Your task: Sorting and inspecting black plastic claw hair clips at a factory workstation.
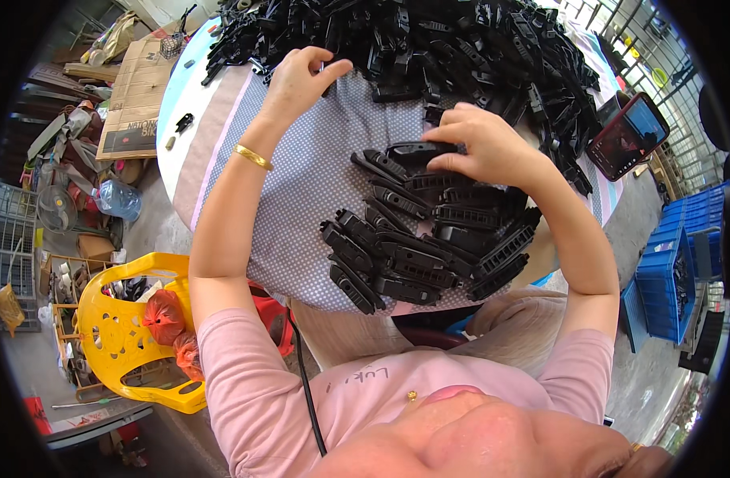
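Dotted cloth [289, 191] stretched mid-frame as the right hand [488, 147] pinched a black part [413, 149], the left hand [297, 84] curled, its hold unclear; a nudge could have scattered the lower-center parts [417, 267].

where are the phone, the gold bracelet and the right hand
Phone [631, 137]: head view, on its lit screen.
Gold bracelet [253, 157]: head view, on its band.
Right hand [494, 145]: head view, on the back of the hand.

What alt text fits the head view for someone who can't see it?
Right hand grips a black part by a cluster of similar ones on a table; left hand is at the edge of a big heap. A phone is right, a yellow chair left.
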Demonstrator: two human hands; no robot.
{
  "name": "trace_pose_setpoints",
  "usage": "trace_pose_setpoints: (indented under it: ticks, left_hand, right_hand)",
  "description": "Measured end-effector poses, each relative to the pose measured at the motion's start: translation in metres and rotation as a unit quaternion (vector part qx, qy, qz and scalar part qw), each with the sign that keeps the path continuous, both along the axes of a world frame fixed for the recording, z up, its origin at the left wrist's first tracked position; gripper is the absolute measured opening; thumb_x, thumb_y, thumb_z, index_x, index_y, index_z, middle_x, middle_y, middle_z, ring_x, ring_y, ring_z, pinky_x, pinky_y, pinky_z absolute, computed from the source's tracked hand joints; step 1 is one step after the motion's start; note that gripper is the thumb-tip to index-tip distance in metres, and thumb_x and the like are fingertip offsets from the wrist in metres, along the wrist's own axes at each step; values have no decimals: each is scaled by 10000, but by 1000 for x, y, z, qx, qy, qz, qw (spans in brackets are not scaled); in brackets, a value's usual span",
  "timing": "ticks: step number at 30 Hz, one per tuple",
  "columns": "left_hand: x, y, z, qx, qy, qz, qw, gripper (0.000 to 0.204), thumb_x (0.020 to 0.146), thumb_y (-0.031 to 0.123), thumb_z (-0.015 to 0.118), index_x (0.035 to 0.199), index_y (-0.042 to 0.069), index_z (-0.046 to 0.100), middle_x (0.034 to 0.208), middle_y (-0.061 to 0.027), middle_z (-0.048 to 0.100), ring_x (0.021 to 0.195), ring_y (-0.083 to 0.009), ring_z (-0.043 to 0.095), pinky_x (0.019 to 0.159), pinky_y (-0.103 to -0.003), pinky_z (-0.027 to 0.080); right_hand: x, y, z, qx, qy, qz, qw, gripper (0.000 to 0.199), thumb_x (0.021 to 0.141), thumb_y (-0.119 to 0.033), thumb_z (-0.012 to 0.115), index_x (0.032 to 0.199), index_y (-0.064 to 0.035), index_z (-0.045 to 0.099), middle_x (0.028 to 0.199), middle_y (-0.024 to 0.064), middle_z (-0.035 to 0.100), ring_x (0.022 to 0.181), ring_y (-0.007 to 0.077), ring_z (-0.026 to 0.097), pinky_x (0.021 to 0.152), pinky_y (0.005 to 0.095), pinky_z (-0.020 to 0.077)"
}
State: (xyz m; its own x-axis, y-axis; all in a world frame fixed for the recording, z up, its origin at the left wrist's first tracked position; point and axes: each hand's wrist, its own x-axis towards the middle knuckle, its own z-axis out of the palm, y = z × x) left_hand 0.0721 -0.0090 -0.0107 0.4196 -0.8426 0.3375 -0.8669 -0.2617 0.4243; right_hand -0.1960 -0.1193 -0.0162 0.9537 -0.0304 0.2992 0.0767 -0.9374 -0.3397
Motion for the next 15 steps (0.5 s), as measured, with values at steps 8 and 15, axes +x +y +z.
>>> trace_pose_setpoints:
  ticks: [8, 15]
  left_hand:
    - [5, -2, -5, 67, -67, 31, 995, 522, 686, 233, 742, 1124, 15, 561, 1063, -188, 569, 1013, -338, 546, 875, -380, 451]
    - [4, 8, 11, 17, 290, 19, 957, 280, 866, 133, 533, 1046, -77, 574, 932, -171, 626, 778, -185, 651, 689, -277, 547]
  right_hand:
    - [0, -16, -7, -118, -116, -139, 976, 323, 757, -274, 672, 998, -65, 629, 824, 81, 583, 809, 249, 554, 691, 337, 471]
    - [1, -7, 4, 126, -69, -133, 981, 334, 734, -101, 625, 1059, -44, 571, 881, 60, 583, 733, 145, 571, 657, 271, 475]
